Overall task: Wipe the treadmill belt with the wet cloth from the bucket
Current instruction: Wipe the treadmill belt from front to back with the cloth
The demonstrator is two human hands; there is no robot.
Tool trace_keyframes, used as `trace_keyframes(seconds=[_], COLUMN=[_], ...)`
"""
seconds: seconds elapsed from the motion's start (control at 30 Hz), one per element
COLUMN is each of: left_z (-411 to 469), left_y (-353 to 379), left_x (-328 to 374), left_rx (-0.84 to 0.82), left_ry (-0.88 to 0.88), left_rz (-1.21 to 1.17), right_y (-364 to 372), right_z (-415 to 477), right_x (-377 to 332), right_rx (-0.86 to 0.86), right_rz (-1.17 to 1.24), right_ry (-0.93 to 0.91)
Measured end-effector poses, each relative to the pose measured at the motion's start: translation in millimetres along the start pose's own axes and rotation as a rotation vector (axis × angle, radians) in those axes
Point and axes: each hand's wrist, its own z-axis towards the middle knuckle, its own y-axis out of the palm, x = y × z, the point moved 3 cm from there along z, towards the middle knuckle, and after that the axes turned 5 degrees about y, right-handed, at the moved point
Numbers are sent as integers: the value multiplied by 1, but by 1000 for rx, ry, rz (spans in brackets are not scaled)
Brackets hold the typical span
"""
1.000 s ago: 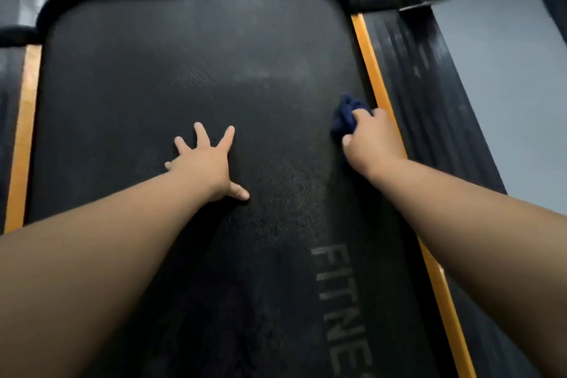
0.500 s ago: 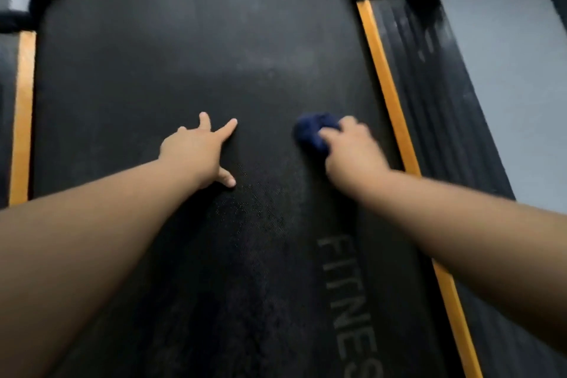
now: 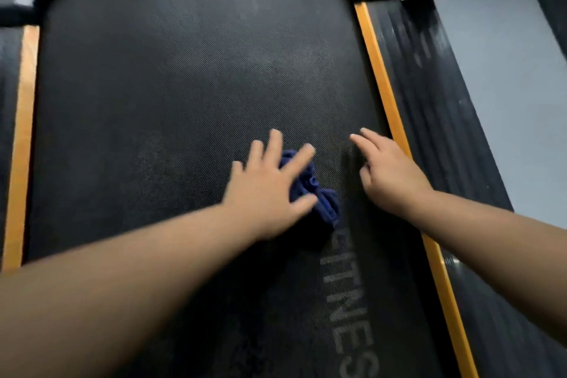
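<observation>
Black, finely textured treadmill belt (image 3: 184, 86) fills the view. Right on it the left hand (image 3: 267, 187) is laid flat, fingers spread and straight, pressed down on the dark blue cloth (image 3: 322, 199). No curl is seen in that hand: the cloth is pinned under palm, forefinger and thumb, not gripped. The cloth is bunched up, and its free end is left sticking out to the right of the thumb, reaching the top of the grey lettering (image 3: 346, 301) printed along the belt. Just beside it, apart from the cloth, the right hand (image 3: 392, 172) is stretched low over the belt, fingers loosely extended, nothing held. Whether the belt is touched cannot be told. An orange strip (image 3: 383, 95) is seen close by its knuckles, with a ribbed black side rail (image 3: 429, 107) beyond, then grey floor (image 3: 506, 101). A second orange strip (image 3: 21, 138) is seen along the belt's left edge.
</observation>
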Motion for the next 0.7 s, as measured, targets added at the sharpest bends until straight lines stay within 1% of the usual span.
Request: trace_keyframes(seconds=[0.03,0.07,0.1,0.17,0.23,0.27,0.3,0.33,0.4,0.43,0.47,0.5,0.53,0.57,0.6,0.63,0.67,0.7], left_z=[-4,-7,-8,-8,-2,6,17,28,44,44,40,34,26,18,15,20,31,44], left_y=[14,27,36,43,45,41,32,22,11,13,18,25,33,43,47,46,42,33], left_x=[15,23,24,15,-4,-19,-36,-52,-68,-60,-44,-22,-1,12,16,10,0,-12], left_rx=[24,30,59,188,274,315,358,394,433,440,444,447,433,399,346,318,342,388], left_ry=[100,152,170,243,402,407,339,203,-170,-298,-314,-225,-75,78,194,274,301,248], left_rz=[45,70,75,-9,11,36,39,9,-111,-159,-174,-171,-160,-144,-122,-96,-67,-65], right_y=[5,8,9,7,5,7,10,13,19,20,20,20,20,19,20,20,21,23], right_z=[3,5,6,9,6,4,3,1,2,2,3,4,5,5,5,5,5,4], right_x=[3,4,4,5,3,2,1,0,0,1,2,4,5,6,7,6,6,5], right_rx=[-46,-88,-114,-140,-142,-143,-144,-146,-150,-156,-163,-168,-170,-173,-175,-172,-165,-155], right_rz=[-42,-81,-112,-147,-155,-145,-131,-114,-79,-68,-65,-67,-76,-84,-90,-93,-91,-86], right_ry=[-20,-44,-65,-79,-76,-67,-57,-41,-15,-14,-19,-28,-37,-45,-50,-52,-49,-44])
